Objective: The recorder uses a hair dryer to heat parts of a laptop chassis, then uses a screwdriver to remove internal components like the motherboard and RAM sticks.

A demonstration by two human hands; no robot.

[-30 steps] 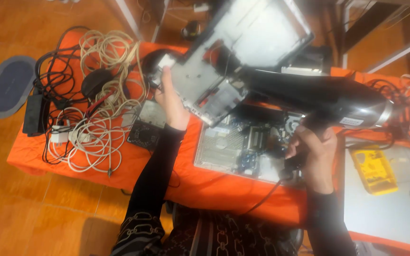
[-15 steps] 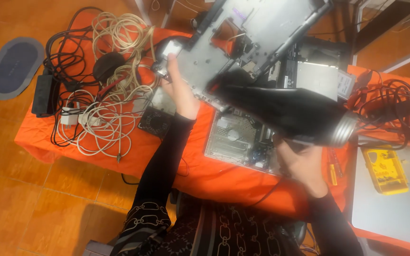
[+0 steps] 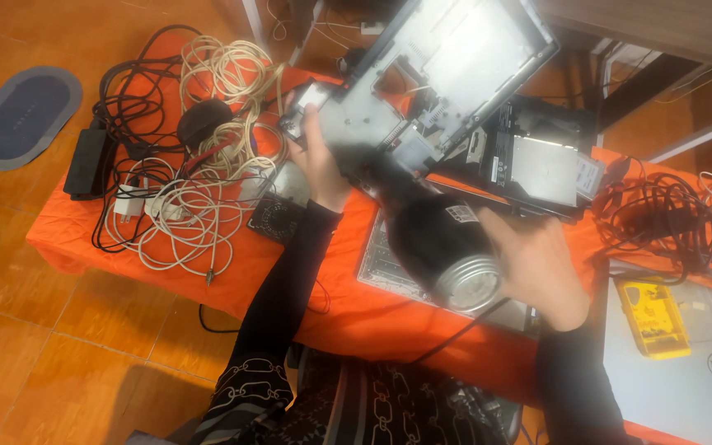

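Observation:
My left hand [image 3: 320, 161] grips the lower edge of a grey laptop chassis [image 3: 438, 70], holding it tilted up above the orange-covered table [image 3: 208, 264]. My right hand [image 3: 537, 268] holds a black hair dryer [image 3: 434, 239] with its silver rear end turned toward me and its nozzle pointing at the chassis. Under the dryer lies a grey keyboard panel [image 3: 381, 264] on the cloth.
White and black cables [image 3: 183, 198] lie tangled at the table's left, with a black power brick [image 3: 86, 162]. A disassembled laptop part [image 3: 537, 169] sits behind the dryer. More wires [image 3: 661, 214], a yellow multimeter [image 3: 654, 317] and a silver laptop [image 3: 686, 371] lie right. A grey mat [image 3: 22, 115] is on the floor.
The hair dryer has swung round so its silver rear faces me, nozzle up at the chassis. My right hand moved up beside it. The view shifted right and down.

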